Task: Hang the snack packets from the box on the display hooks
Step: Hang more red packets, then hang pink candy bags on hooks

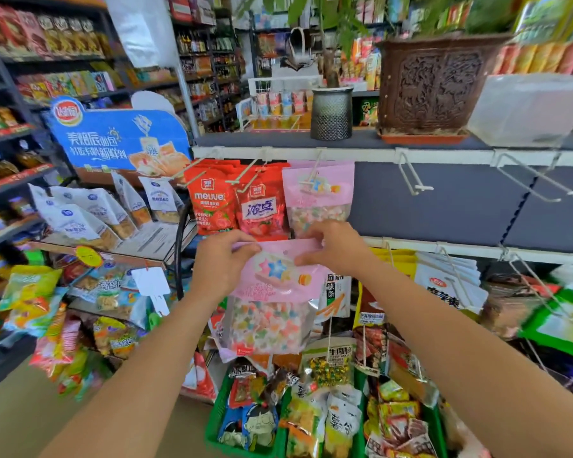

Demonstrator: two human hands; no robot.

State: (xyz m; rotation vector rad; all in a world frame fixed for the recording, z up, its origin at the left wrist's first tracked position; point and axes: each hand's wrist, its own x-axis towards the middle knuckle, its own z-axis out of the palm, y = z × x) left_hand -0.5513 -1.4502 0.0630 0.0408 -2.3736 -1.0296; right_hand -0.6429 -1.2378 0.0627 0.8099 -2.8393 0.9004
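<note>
Left hand (222,259), right hand (334,247) over pink packet (272,309) top

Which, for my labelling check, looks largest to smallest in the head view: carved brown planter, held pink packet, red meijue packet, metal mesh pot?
1. carved brown planter and held pink packet: alike; the packet is nearer, so unranked.
2. red meijue packet
3. metal mesh pot

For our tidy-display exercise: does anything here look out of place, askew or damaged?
Nothing looks damaged. The packets in the green crate lie jumbled, and two hooks at the right of the top rail hang bare.
</note>
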